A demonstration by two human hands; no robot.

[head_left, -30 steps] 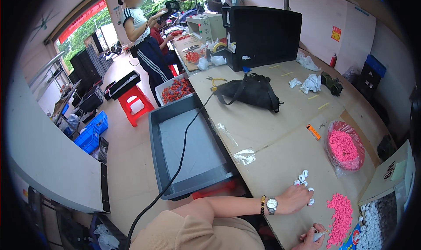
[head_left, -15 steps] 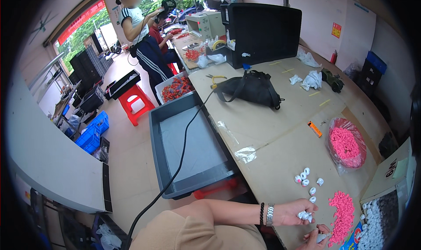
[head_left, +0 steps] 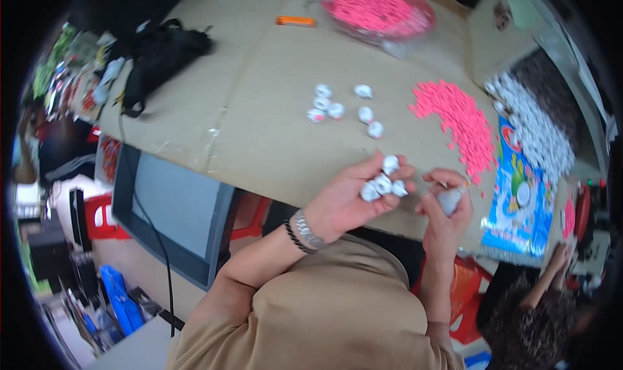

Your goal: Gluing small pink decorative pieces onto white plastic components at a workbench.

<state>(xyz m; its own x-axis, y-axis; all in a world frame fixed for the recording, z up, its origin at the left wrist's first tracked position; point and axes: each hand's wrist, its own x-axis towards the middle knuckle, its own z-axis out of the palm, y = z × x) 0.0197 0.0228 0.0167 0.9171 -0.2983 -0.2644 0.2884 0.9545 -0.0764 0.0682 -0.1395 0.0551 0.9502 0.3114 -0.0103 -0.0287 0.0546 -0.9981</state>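
Tool first: from my end of the feed I see a pale tapered tool (head_left: 450,202) in the right hand (head_left: 441,219), near the counter's front edge. Its long axis runs diagonally, narrow end up and rightward toward the loose pink pieces (head_left: 457,120). That hand's fingers are wrapped round it, though blur hides the exact grip.

The left hand (head_left: 350,200) is palm up, fingers loosely curled around a small clump of white rings (head_left: 383,184). They're tilted every which way, so no shared axis.

Compared with half a second ago, my view has swung right: the blue packet (head_left: 516,208) shows much more fully, and a co-worker's forearms (head_left: 551,276) have come in lower right. The left hand's clump is easier to see now, and the seven rings (head_left: 335,110) on the counter (head_left: 272,97) keep the same scatter.

Texture-wise, the rings look smooth, white and rounded, the pink bits small and chunky. More pink sits in a crinkly see-through bag (head_left: 422,24), and the packet looks shiny. Counter's flat matte tan with glossy clear tape (head_left: 213,133) near the edge.
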